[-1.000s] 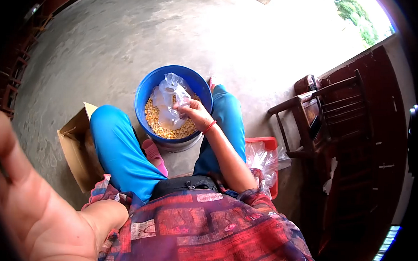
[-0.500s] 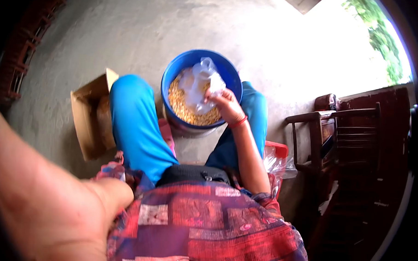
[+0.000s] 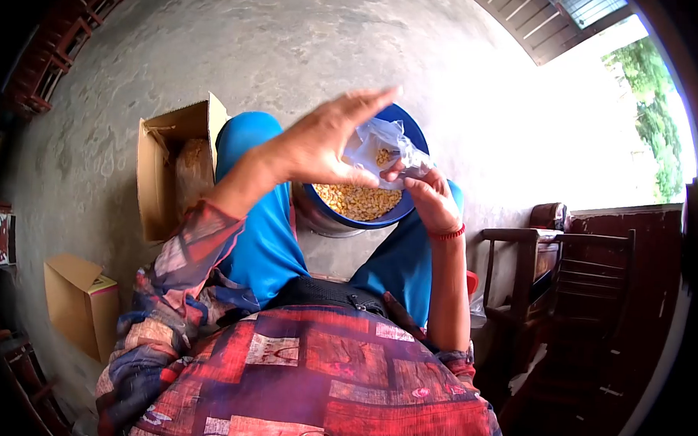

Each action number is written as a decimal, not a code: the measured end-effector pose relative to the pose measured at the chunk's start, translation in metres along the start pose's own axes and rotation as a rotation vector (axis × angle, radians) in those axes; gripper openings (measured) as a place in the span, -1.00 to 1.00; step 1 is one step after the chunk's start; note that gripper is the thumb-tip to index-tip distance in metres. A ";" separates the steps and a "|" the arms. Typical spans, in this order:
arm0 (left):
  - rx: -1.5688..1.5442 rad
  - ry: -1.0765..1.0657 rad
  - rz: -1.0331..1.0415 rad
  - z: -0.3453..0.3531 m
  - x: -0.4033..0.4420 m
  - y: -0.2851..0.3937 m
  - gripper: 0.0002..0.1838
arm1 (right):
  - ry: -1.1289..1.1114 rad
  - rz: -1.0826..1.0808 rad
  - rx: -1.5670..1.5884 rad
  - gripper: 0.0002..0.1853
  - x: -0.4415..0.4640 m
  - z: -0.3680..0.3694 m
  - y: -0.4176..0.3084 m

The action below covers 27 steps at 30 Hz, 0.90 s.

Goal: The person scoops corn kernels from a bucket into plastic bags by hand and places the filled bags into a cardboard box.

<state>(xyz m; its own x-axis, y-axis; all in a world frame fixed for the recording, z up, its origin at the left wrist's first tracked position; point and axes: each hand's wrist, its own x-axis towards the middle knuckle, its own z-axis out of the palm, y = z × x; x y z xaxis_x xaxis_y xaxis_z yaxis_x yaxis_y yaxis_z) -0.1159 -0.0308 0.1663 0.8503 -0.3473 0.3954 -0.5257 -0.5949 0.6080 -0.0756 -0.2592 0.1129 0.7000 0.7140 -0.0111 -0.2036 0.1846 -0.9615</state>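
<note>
Floor bears open carton outside left leg, likely for easy reach. Blue bucket between legs — likely to catch spills. Left hand above bucket's left edge, fingers spread wide, no grip seen; bag contact unclear. Right hand near right edge, fingers pinched on clear bag over bucket, seemingly steadying it. Kernels along bucket's near edge, few in bag.

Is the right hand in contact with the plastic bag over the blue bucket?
Touching. The head view shows the right hand with its thumb and fingertips closed on the near edge of the plastic bag.
</note>
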 end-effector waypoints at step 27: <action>-0.421 -0.069 -0.206 0.103 -0.001 -0.070 -0.82 | -0.077 0.203 -0.921 -0.49 0.019 -0.055 -0.026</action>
<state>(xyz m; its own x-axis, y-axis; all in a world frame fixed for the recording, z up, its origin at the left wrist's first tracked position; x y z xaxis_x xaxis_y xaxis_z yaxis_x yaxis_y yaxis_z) -0.0773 -0.0635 0.0521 0.9299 -0.3093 0.1992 -0.2981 -0.3162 0.9006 -0.0196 -0.2881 0.1223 0.6570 0.7226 -0.2151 0.3273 -0.5304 -0.7820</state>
